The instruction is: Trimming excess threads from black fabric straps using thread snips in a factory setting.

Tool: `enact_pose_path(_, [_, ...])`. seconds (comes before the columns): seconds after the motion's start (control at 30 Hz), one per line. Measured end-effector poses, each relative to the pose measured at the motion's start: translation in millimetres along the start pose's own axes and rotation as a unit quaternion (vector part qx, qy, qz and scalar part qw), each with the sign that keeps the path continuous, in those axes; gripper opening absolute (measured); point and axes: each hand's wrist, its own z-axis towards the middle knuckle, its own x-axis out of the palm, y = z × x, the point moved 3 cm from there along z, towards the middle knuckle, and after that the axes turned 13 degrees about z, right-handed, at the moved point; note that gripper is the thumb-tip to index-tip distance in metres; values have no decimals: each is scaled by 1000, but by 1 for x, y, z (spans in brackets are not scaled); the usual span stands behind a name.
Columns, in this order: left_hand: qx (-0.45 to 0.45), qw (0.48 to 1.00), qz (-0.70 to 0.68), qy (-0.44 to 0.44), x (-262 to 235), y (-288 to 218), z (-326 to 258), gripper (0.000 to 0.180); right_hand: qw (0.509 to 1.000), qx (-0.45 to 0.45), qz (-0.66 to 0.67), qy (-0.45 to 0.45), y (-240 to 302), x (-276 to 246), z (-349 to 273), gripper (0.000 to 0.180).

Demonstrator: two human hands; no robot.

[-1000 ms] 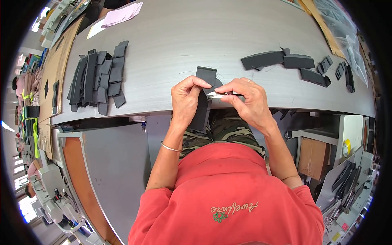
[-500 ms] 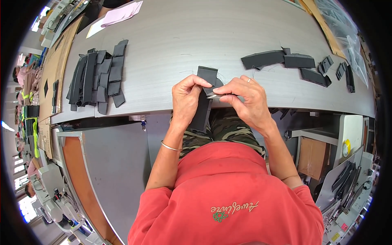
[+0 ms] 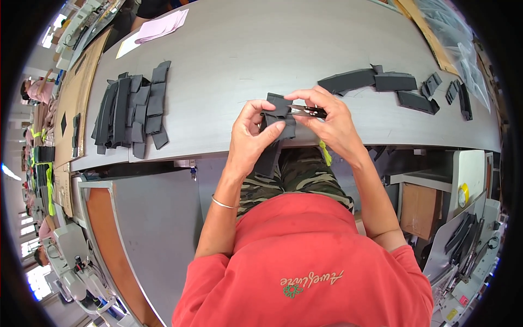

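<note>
My left hand (image 3: 251,136) grips a strip of dark grey fabric (image 3: 279,107) at the table's near edge, its thumb and fingers pinching the folded part. The strip's lower end hangs towards my lap. My right hand (image 3: 336,121) holds a pair of thread snips (image 3: 312,111) with dark handles and silver blades. The blades point left and lie against the fabric's right side; I cannot tell whether they touch a thread. The right fingertips also meet the strip's upper edge. Below the right hand dangles a yellow-green ribbon (image 3: 325,152).
Left on the grey table (image 3: 218,65) lies a pile of dark fabric strips (image 3: 131,111). More dark pieces (image 3: 395,82) are spread at the right. Pink sheets (image 3: 162,26) rest at the far left, and clear plastic (image 3: 455,43) lies at the far right.
The snips have swung out from the right palm, so blades and handles now show. My left thumb has shifted down the fabric, and the ribbon has come into sight.
</note>
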Motion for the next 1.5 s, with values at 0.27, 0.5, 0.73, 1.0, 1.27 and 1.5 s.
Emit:
enact_pose_path(0.27, [16,998,-29,51,7,0,-7,45,997,-45,-62,-28,-19,0,15,14])
enact_pose_path(0.5, [12,994,55,88,9,-9,-10,34,981,38,154,-115,-18,-4,23,16])
enact_pose_path(0.73, [-11,998,4,62,11,-10,-9,62,982,52,150,-98,-20,-10,14,19])
enact_pose_path(1.0, [1,1000,-10,25,8,-9,-7,63,995,26,71,-72,-3,-13,-31,22])
enact_pose_path(1.27, [9,999,38,33,15,-11,-1,65,985,-110,-94,-97,16,0,-22,11])
enact_pose_path(1.5, [12,998,42,50,26,-16,9,59,980,-94,-131,-117,22,-4,-17,10])
